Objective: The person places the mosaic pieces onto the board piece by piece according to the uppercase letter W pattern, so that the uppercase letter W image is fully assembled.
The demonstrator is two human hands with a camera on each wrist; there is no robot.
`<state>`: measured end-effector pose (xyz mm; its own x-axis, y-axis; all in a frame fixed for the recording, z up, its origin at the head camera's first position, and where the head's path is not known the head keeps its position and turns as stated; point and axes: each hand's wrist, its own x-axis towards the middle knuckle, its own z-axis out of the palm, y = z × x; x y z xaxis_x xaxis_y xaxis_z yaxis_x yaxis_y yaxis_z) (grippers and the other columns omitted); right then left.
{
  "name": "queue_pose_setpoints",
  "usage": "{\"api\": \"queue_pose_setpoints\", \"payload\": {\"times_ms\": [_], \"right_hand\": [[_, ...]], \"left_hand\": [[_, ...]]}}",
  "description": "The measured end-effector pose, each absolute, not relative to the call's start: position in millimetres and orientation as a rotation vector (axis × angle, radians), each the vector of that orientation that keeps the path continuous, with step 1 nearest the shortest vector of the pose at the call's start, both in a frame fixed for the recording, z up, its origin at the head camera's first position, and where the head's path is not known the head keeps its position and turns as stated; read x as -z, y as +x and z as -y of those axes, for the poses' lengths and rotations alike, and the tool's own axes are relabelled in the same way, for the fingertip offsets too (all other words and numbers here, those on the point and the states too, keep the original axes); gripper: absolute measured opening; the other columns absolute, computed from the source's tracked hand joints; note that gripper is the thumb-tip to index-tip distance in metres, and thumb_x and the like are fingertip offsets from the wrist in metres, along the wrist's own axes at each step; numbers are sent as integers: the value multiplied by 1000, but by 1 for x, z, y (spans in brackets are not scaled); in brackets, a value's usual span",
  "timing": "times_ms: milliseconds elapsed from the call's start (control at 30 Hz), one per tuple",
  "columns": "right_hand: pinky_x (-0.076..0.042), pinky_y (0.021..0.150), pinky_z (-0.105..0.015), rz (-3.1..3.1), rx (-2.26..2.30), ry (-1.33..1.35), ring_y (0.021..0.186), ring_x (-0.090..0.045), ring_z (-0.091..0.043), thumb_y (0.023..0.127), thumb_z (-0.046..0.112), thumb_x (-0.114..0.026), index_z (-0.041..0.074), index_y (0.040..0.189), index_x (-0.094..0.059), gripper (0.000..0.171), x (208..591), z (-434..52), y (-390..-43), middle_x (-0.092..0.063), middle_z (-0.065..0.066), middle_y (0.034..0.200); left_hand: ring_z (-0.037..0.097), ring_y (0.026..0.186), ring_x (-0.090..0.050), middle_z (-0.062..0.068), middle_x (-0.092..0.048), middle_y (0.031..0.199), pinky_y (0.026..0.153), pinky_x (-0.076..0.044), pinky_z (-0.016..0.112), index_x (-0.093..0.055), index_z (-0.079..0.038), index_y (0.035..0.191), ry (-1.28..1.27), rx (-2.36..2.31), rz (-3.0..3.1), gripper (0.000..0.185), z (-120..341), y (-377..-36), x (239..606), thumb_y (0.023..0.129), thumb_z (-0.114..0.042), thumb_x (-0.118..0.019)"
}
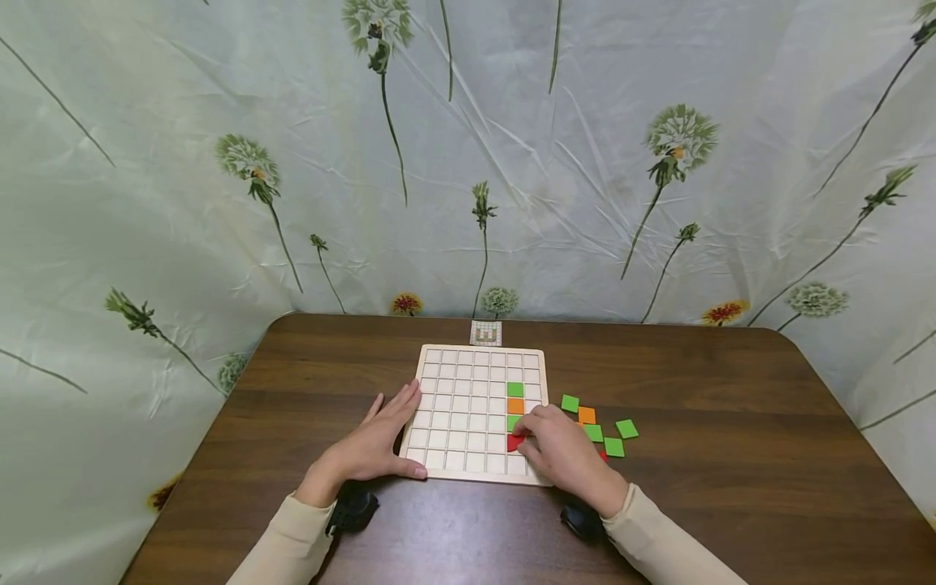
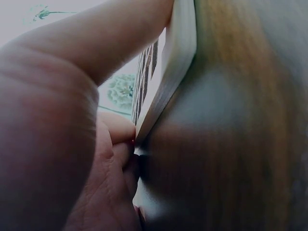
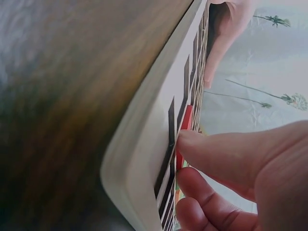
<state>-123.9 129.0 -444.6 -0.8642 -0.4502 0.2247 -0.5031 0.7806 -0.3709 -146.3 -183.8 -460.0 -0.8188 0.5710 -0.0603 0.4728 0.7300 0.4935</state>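
Observation:
A wooden grid board point(image 1: 455, 461) lies on the table. My left hand point(image 1: 368, 447) rests against its left side, fingers spread along the edge and thumb at the front edge. In the left wrist view, that hand's thumb point(image 2: 110, 38) touches the board's rim. With thumb and fingertips, my right hand point(image 1: 569, 457) pinches a red square tile point(image 1: 514, 443) at a cell in the right part of the grid. The right wrist view shows the thumb on this red tile point(image 3: 186, 118). Above it in the same column sit a green tile point(image 1: 513, 422), an orange tile point(image 1: 515, 405) and another green tile point(image 1: 515, 389).
Right of the board lie loose green tiles point(image 1: 614, 448), an orange tile point(image 1: 587, 415) and a red piece point(image 1: 603, 457), partly hidden by my right hand. A small printed card point(image 1: 486, 333) lies behind the board. A flower-patterned curtain point(image 1: 439, 244) hangs beyond the brown table point(image 1: 731, 422).

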Motion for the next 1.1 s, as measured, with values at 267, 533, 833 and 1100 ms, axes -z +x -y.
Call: {"api": "queue_pose_setpoints", "payload": {"times_ms": [267,533,833,1100], "right_hand": [[-46,72,-27,2864,-684,749,81,-50,-9,77,14,-71,16,86,-70,10,443,-131,-124,-59,9,82],[-44,65,-24,2914,-747,619,75,-48,-7,77,17,-74,16,90,-69,14,441,-147,-121,-57,11,85],[-47,70,-28,2921,-774,501,82,-49,-11,74,20,-78,15,95,-70,23,439,-176,-120,-60,8,87],[-48,75,-36,2879,-796,427,86,-54,-14,76,23,-77,15,97,-70,24,439,-200,-118,-63,5,96]], "left_hand": [[22,141,-2,7,0,155,110,1,52,-10,-5,148,831,-686,-2728,118,183,-146,460,67,-66,-68],[21,141,-2,7,-1,155,110,1,52,-10,-5,148,833,-687,-2730,118,184,-146,461,66,-66,-68],[22,141,-3,8,-2,155,110,1,52,-10,-4,148,831,-702,-2731,118,184,-146,461,66,-65,-69],[24,141,-4,9,-3,155,109,0,53,-11,-3,148,842,-708,-2731,118,183,-147,461,66,-65,-69]]}}
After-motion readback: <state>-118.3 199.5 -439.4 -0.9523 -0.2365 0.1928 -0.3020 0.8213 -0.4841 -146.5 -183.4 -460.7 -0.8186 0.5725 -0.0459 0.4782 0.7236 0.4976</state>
